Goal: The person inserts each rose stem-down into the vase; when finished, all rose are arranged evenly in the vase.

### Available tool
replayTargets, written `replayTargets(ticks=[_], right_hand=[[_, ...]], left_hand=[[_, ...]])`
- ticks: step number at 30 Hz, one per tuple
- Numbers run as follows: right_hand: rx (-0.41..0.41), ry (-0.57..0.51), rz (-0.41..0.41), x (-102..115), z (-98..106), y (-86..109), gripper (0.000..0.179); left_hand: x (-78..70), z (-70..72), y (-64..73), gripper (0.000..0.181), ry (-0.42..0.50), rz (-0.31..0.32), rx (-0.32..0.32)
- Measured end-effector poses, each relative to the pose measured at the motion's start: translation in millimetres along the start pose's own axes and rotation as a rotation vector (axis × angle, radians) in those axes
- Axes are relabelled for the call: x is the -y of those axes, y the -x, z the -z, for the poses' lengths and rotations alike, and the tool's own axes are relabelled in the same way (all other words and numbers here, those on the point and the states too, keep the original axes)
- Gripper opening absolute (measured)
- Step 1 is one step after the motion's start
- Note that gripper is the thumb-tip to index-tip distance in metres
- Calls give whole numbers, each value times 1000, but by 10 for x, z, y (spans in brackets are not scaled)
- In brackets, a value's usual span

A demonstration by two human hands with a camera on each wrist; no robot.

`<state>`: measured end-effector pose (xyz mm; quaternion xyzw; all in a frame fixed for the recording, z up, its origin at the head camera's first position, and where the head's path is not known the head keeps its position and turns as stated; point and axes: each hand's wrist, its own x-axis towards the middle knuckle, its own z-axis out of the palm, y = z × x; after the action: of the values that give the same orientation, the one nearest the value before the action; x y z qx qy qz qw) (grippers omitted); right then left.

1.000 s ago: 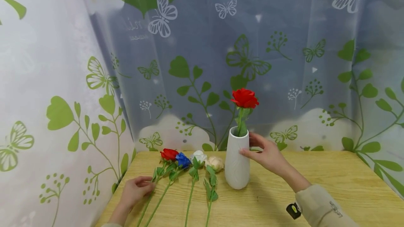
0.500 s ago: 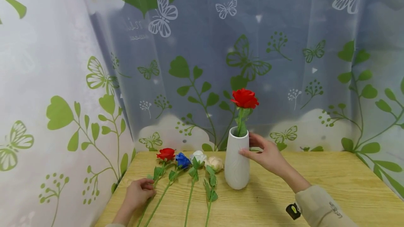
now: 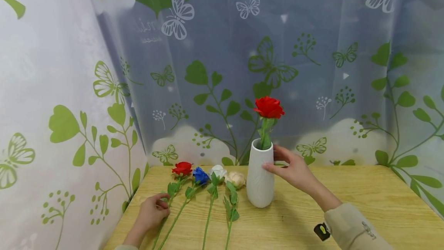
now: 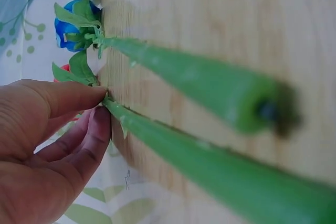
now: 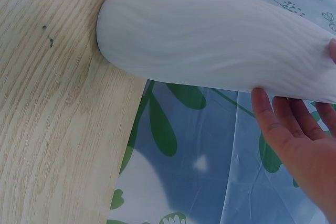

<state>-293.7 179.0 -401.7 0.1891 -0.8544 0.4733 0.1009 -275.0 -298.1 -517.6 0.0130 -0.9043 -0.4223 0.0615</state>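
Lower left: left hand (image 3: 151,213), nearly closed, pinches red rose (image 3: 182,169). Lower right: right hand (image 3: 296,171), moderately spread, grips vase (image 3: 259,182).

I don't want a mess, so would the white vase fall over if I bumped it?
The white vase might tip if bumped high, since it's tall and narrow. Its wavy ridges may help grip. The right hand holding it would likely steady it.

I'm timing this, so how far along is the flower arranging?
One red rose already stands in the white vase. The left hand pinches another red rose by its stem; the right hand holds the vase. Apparently remaining: blue rose, white rose and cream rose on the table.
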Motion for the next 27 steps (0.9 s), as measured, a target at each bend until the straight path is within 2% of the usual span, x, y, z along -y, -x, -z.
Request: replayTargets(ticks=[5, 10, 14, 21, 24, 27], right_hand=[[0, -3, -6, 0, 3, -8, 74], [2, 0, -4, -13, -4, -10, 75], [3, 1, -13, -15, -15, -4, 76], [1, -2, -19, -7, -15, -8, 76], [0, 2, -18, -7, -8, -10, 75], [1, 1, -20, -4, -3, -10, 75]], left_hand=[[-27, 13, 0, 50, -43, -8, -4], [-53, 26, -1, 44, -103, 8, -13], [-65, 41, -5, 39, -101, 18, 4], [-24, 49, -24, 33, -45, 61, 15], [-9, 62, -19, 31, 24, 85, 33], [-10, 80, -7, 33, 121, 106, 83]])
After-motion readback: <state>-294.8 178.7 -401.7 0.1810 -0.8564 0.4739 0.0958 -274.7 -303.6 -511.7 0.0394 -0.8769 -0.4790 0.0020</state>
